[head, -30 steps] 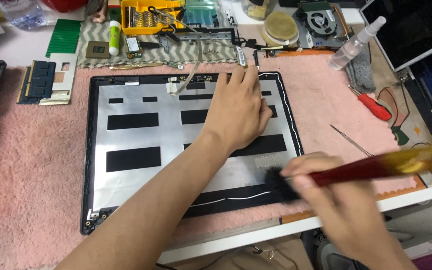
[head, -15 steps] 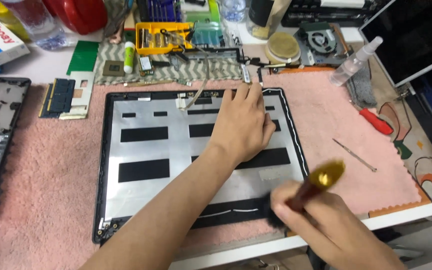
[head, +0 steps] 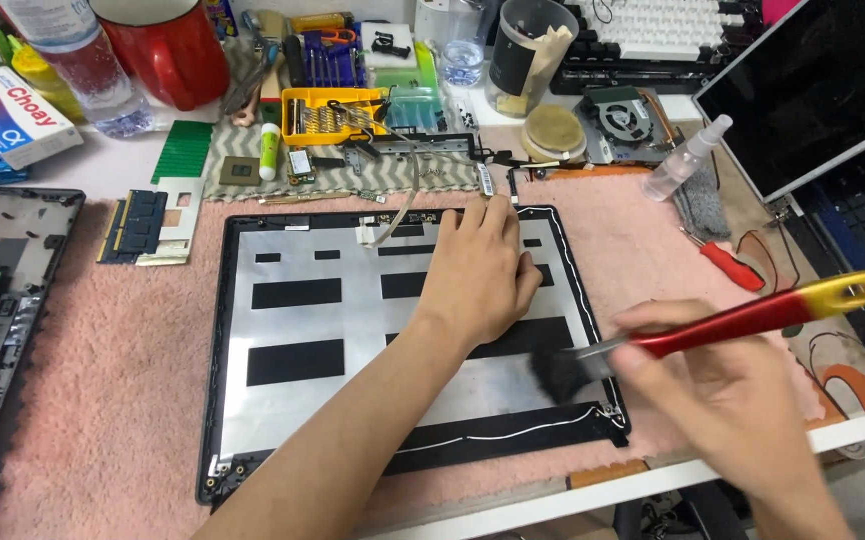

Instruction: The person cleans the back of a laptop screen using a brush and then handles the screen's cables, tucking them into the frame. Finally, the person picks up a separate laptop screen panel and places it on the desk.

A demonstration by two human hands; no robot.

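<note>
Pink mat (head: 103, 400): brush (head: 753, 318) now flatter, bristles further up lid (head: 333, 330).

One view only, from a camera worn on the person's head. It looks steeply down and slightly forward over the workbench, from close range, about arm's reach. The laptop lid panel (head: 403, 340) on the pink mat (head: 103, 400) fills the centre of the frame. The left hand (head: 478, 275) and right hand (head: 723, 390) enter from the bottom edge, forearms cut off by it. The far edge of the bench runs along the top, the near edge along the bottom right. No second view, so no shared part.
</note>
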